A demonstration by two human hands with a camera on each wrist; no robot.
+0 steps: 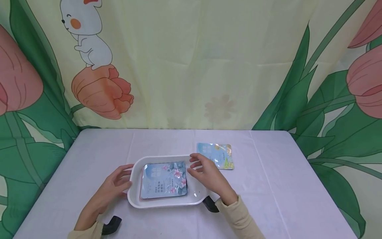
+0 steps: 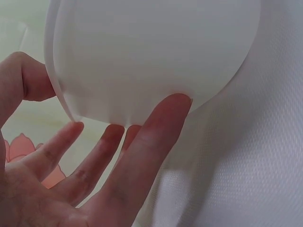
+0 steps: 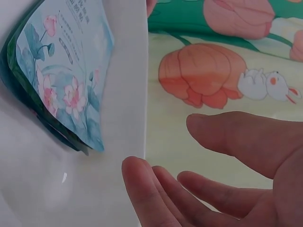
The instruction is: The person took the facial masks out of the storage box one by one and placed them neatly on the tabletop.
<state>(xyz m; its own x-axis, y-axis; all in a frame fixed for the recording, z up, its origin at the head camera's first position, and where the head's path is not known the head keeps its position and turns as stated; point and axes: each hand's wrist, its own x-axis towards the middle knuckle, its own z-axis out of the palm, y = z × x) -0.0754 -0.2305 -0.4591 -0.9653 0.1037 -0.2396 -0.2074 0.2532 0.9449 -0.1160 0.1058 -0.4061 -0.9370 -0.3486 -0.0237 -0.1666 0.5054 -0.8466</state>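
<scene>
A white rectangular tray [image 1: 195, 192] with rounded corners sits on the table, a small stack of flat sheet mask packets [image 1: 162, 181] inside it. The top packet is blue with pink flowers; edges of others show beneath. At the tray's left end my left hand [image 1: 111, 186] holds on, thumb at the rim and fingers [image 2: 156, 127] against the outer wall. My right hand [image 1: 210, 176] hovers by the tray's right end, thumb and fingers [image 3: 142, 189] spread apart with nothing between them. Another blue packet [image 1: 213, 152], with yellow and green print, lies behind the right hand.
A white cloth [image 1: 262, 199] covers the table. Behind it hangs a pale yellow curtain [image 1: 185, 66] printed with tulips and a white animal. Black curved pieces [image 1: 111, 225] sit at both wrists, the right one close to the tray's near right corner.
</scene>
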